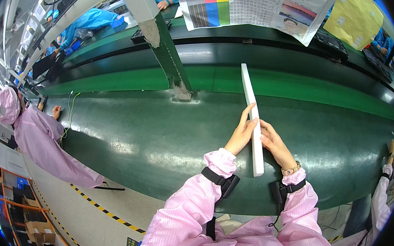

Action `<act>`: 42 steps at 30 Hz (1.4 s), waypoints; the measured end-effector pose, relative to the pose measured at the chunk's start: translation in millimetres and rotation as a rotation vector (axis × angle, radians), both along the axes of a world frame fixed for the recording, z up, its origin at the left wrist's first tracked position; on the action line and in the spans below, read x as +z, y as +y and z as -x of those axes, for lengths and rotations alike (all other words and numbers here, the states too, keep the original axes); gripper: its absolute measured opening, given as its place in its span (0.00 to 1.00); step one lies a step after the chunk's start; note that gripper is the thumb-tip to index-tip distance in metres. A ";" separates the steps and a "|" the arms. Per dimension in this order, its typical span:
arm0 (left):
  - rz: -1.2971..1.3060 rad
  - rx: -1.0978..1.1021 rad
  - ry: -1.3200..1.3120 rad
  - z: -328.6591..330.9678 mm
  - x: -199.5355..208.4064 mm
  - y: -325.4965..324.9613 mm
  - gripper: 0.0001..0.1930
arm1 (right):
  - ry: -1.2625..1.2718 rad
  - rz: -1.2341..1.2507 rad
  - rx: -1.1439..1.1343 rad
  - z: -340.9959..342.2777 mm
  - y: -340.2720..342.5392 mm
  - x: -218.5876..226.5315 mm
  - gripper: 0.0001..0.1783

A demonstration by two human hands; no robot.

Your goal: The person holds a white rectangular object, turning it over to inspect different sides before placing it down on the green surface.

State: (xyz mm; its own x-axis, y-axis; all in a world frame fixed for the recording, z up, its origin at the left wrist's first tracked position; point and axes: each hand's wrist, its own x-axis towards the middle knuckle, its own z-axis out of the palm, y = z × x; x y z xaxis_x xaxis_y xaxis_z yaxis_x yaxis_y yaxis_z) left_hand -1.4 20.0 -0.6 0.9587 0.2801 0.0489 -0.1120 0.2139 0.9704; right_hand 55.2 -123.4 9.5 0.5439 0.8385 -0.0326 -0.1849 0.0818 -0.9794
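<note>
Both hands hold a long, thin white slab (258, 155) over the green work surface (144, 127). It is seen nearly edge-on, with its far end leaning slightly left; its exact kind cannot be told. My left hand (239, 135) grips it from the left, fingers pointing up along its side. From the right, my right hand (275, 145) closes on it, its fingertips partly hidden behind the slab. Each of my pink striped sleeves has a black strap with a small black box at the wrist.
A green belt (220, 79) runs behind the work surface, and a green post (172, 59) rises left of my hands. Printed sheets (251, 7) and a yellow bag (354, 19) hang at the back. Co-workers sit at left (39, 131) and right (388, 184).
</note>
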 end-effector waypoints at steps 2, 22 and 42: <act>-0.042 -0.013 0.008 0.2 -1.4 0.7 0.25 | 0.002 0.004 -0.004 0.2 -0.2 0.6 0.35; 0.004 0.000 0.006 -0.3 -0.7 0.1 0.26 | -0.006 -0.004 0.003 -0.6 0.5 0.5 0.35; -0.014 0.004 -0.005 -0.3 -0.1 0.1 0.27 | 0.010 -0.019 0.010 -1.3 0.5 -3.4 0.35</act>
State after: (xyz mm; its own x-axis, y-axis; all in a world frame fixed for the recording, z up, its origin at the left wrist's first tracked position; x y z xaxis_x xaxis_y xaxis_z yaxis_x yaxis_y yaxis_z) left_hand -1.1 20.1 -0.7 0.9574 0.2830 0.0577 -0.1177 0.2000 0.9727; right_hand 56.5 -122.8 6.1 0.5350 0.8446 -0.0222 -0.1958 0.0985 -0.9757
